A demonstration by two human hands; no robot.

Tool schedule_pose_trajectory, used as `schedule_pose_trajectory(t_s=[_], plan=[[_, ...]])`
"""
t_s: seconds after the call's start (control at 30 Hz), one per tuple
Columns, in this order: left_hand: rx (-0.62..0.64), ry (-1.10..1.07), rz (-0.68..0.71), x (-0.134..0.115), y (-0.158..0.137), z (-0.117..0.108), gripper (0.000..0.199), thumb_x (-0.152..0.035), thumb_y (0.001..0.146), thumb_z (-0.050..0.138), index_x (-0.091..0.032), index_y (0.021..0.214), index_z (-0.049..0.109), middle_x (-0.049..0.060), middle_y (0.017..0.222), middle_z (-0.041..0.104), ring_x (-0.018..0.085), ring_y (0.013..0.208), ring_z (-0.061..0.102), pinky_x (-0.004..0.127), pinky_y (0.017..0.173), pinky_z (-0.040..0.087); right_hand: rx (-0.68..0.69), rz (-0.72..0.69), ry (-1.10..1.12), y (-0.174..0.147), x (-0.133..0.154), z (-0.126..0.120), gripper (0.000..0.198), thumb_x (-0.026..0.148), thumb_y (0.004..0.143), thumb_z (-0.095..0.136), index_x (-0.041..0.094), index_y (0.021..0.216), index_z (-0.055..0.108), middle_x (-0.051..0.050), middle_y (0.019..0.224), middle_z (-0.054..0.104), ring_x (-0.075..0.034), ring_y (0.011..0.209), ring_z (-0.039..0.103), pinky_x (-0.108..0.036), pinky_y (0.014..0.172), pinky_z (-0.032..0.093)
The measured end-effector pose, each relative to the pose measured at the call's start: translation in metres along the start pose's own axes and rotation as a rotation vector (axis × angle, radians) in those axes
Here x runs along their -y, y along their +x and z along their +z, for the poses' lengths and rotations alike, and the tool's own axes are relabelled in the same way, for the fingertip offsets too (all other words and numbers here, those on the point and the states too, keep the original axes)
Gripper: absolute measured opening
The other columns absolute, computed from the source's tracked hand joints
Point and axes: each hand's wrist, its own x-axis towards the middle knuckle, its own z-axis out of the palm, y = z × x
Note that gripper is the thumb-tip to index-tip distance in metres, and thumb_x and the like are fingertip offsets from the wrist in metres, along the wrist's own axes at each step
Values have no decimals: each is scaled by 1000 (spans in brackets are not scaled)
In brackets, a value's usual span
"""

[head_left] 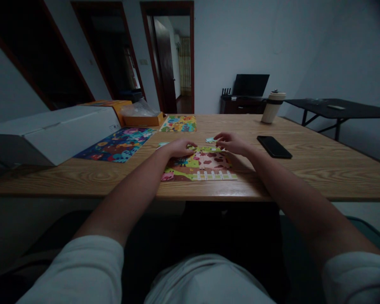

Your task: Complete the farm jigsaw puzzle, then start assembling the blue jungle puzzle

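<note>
A partly assembled jigsaw puzzle (209, 161) with a spotted cow, a pink pig and a white fence lies near the table's front edge. My left hand (180, 148) rests over its upper left part, thumb and fingers apart. Across from it, my right hand (232, 144) is at the upper right edge, its fingers curved and spread, with no piece visible between them. A loose pale-blue puzzle piece (210, 140) lies just beyond the puzzle, close to my right fingertips. My left hand partly covers another pale piece.
On the left stand a white box (60, 126) and an orange box tray (142, 120) with clear plastic. Two other puzzles, one dark blue (120, 145) and one yellow (179, 123), lie nearby. A black phone (274, 146) and a cream tumbler (273, 109) are on the right.
</note>
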Motion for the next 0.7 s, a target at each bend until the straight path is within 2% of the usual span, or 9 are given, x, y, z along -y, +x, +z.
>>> schedule_pose_trajectory(t_s=[0.17, 0.3, 0.43, 0.7], plan=[[0, -35, -5, -3, -3, -5, 47, -26, 69, 73, -24, 116, 72, 8, 113, 72, 23, 93, 65, 28, 80, 46, 6, -8, -27, 0, 0, 0, 17, 18, 83, 64, 19, 99, 70, -4, 77, 68, -14, 63, 58, -24, 54, 44], [-18, -19, 10, -3, -2, -2, 46, -21, 73, 67, -21, 119, 69, 9, 111, 73, 22, 90, 66, 29, 80, 47, -1, -10, -37, -1, 0, 0, 16, 20, 82, 65, 19, 97, 70, -2, 74, 66, -12, 62, 56, -22, 52, 42], [-28, 1, 50, 0, 1, 3, 45, -24, 77, 64, -20, 122, 67, 8, 114, 72, 21, 95, 66, 28, 83, 46, 10, -26, -35, 1, -5, 0, 18, 23, 82, 65, 19, 99, 70, -4, 76, 66, -14, 62, 56, -25, 55, 43], [-85, 10, 44, -2, 2, 4, 39, -22, 78, 64, -20, 116, 70, 10, 111, 72, 23, 92, 66, 31, 82, 46, 5, -20, -7, 2, -6, 1, 17, 24, 82, 66, 20, 98, 70, -5, 76, 66, -15, 63, 57, -27, 56, 44]])
